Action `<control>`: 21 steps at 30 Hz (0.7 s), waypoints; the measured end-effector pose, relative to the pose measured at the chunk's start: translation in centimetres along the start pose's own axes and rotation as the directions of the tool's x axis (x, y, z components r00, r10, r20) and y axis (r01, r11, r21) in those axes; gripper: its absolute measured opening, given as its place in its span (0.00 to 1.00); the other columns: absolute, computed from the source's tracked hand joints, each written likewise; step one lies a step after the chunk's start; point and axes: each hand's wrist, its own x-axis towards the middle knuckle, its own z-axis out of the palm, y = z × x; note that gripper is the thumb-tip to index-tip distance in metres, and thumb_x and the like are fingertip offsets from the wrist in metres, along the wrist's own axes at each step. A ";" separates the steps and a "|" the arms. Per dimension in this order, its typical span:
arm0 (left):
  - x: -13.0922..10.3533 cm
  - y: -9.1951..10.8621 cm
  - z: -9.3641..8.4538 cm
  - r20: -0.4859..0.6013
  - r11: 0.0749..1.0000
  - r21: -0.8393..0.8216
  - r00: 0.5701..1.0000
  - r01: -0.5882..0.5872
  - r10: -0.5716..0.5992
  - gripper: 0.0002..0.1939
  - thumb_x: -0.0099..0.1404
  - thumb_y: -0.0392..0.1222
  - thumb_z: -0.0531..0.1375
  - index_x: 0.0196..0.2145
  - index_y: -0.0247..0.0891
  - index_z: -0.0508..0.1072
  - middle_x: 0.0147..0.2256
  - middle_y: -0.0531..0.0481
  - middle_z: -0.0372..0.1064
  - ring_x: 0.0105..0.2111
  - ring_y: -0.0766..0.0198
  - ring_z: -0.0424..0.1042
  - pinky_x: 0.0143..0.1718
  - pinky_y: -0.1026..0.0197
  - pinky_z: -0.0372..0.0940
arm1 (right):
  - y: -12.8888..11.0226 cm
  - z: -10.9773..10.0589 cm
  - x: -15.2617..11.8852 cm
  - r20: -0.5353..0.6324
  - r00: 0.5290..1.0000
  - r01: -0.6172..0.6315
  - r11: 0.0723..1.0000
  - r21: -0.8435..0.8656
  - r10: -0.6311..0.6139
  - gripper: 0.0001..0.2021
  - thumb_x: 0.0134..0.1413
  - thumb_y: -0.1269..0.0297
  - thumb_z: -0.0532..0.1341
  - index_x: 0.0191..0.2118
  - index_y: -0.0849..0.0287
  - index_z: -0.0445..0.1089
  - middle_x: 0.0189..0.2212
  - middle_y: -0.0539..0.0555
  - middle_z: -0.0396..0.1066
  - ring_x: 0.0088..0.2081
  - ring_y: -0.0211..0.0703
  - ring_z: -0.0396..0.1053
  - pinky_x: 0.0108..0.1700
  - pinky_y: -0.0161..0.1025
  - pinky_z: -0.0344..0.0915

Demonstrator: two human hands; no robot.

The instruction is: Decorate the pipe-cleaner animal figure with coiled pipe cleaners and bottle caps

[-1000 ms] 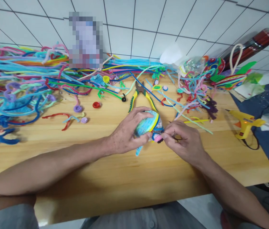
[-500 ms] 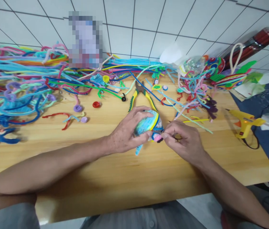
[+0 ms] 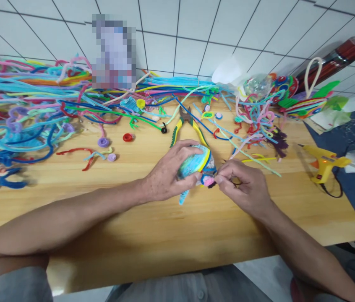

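My left hand (image 3: 169,174) is wrapped round a rounded pipe-cleaner craft piece (image 3: 193,161), light blue with a yellow and dark blue band. A pale blue fuzzy strip (image 3: 183,197) sticks out beneath it, under my thumb. At the craft piece's right side is a pink, blue and dark fuzzy part (image 3: 208,180). My right hand (image 3: 243,180) pinches with thumb and forefinger right beside this part. A thin dark sliver shows near the fingertips, too small to name. Just beyond my left hand lie yellow-and-green pliers (image 3: 185,119), jaws pointing away.
Heaps of coloured pipe cleaners (image 3: 23,117) cover the left and back of the wooden table (image 3: 152,243). Small coils, such as a red one (image 3: 128,137), lie scattered. To the right are a yellow glue gun (image 3: 324,161), tangled scraps (image 3: 259,121) and a finished-looking colourful ornament (image 3: 309,100).
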 end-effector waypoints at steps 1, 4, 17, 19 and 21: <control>0.0 0.0 0.0 0.001 1.000 0.000 1.000 -0.001 0.001 0.26 0.73 0.45 0.63 0.65 0.44 0.63 0.63 0.35 0.66 0.66 0.46 0.67 0.65 0.38 0.68 | 0.0 0.0 0.0 -0.015 1.000 -0.014 1.000 0.005 0.015 0.10 0.63 0.70 0.64 0.29 0.53 0.72 0.25 0.49 0.76 0.28 0.40 0.71 0.35 0.41 0.66; 0.0 0.1 0.0 -0.002 1.000 0.000 1.000 -0.008 0.008 0.26 0.73 0.45 0.63 0.65 0.43 0.64 0.63 0.34 0.66 0.66 0.46 0.67 0.65 0.38 0.68 | 0.1 0.0 0.0 -0.035 0.995 -0.091 0.995 0.032 0.092 0.11 0.62 0.69 0.65 0.27 0.53 0.72 0.23 0.46 0.74 0.26 0.38 0.70 0.32 0.38 0.65; 0.1 0.0 0.0 -0.007 1.000 0.001 1.000 -0.025 0.025 0.25 0.73 0.45 0.63 0.65 0.42 0.64 0.63 0.34 0.66 0.66 0.47 0.67 0.65 0.40 0.68 | -0.2 -0.1 0.3 0.034 0.984 -0.175 0.981 0.087 0.173 0.10 0.60 0.68 0.64 0.26 0.54 0.73 0.20 0.45 0.72 0.23 0.36 0.68 0.29 0.35 0.63; 0.1 0.0 0.0 0.002 1.000 -0.004 1.000 -0.013 0.013 0.26 0.73 0.45 0.63 0.65 0.43 0.64 0.63 0.34 0.66 0.66 0.46 0.67 0.65 0.39 0.68 | -0.2 -0.1 0.3 0.012 0.981 -0.196 0.977 0.090 0.196 0.11 0.61 0.66 0.64 0.26 0.54 0.73 0.19 0.46 0.72 0.23 0.36 0.68 0.27 0.35 0.62; 0.0 0.0 0.0 0.000 1.000 -0.014 1.000 -0.009 0.009 0.26 0.73 0.45 0.63 0.65 0.43 0.64 0.63 0.34 0.66 0.66 0.45 0.67 0.65 0.38 0.68 | -0.2 -0.1 0.3 0.018 0.976 -0.216 0.973 0.079 0.215 0.11 0.61 0.66 0.64 0.26 0.54 0.73 0.19 0.46 0.72 0.22 0.36 0.67 0.26 0.35 0.61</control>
